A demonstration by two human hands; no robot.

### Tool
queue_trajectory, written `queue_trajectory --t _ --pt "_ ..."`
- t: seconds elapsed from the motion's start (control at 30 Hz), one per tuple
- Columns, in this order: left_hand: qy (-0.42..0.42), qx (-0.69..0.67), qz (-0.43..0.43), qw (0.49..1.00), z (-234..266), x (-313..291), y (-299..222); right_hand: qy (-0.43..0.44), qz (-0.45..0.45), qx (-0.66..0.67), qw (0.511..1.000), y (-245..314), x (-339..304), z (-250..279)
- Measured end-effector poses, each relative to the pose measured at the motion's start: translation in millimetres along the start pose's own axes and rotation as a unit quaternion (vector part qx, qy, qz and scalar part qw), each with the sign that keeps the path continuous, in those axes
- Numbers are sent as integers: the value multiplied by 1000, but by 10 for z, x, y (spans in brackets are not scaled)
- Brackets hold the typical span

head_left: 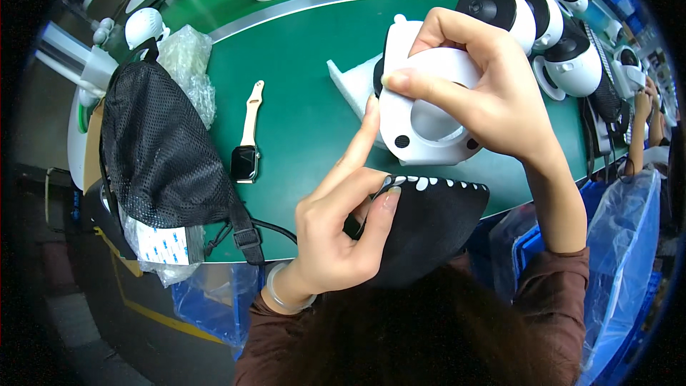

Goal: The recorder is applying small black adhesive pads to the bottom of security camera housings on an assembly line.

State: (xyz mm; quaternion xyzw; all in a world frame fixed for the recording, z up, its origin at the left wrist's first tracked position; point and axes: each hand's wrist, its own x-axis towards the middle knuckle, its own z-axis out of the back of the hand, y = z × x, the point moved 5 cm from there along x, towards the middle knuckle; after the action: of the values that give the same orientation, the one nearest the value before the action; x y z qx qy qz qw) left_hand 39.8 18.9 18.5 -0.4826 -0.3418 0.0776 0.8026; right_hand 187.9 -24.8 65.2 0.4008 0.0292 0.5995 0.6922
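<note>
My right hand point(493, 86) grips a white rounded device housing point(436, 151), thumb on its near face and fingers over the top. Two small round black pads point(402, 141) show on the housing's lower rim; its dark front faces left. My left hand point(343, 229) pinches the upper corner of a black sheet point(436, 225) between thumb and bent fingers. White round spots line that sheet's upper edge. The left index finger stretches up to the housing's left edge, its tip touching or very close. Whether a small piece sits on that fingertip cannot be made out.
A white foam piece point(350, 86) lies behind the housing on the green table point(300, 50). Left are a watch point(244, 163), a black mesh bag point(161, 143) and plastic wrap point(189, 64). White devices point(572, 64) stand right and far; another person's hands point(647, 100) show far right. Blue bins point(622, 243) stand below.
</note>
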Motion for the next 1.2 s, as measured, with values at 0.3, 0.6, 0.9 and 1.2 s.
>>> queue_trajectory --t 0.3,0.6,0.9,1.2 --pt "-14 -20 -4 1000 -18 -39 62 91 -43 61 993 -15 -8 -14" --pt "-7 -13 2 1000 -46 -38 54 40 64 150 986 -62 -16 -16" --pt "-52 -31 1 998 199 -111 87 42 -171 186 967 -64 358 86" --pt "-113 -10 75 991 475 -414 332 263 -36 83 961 44 1782 -349"
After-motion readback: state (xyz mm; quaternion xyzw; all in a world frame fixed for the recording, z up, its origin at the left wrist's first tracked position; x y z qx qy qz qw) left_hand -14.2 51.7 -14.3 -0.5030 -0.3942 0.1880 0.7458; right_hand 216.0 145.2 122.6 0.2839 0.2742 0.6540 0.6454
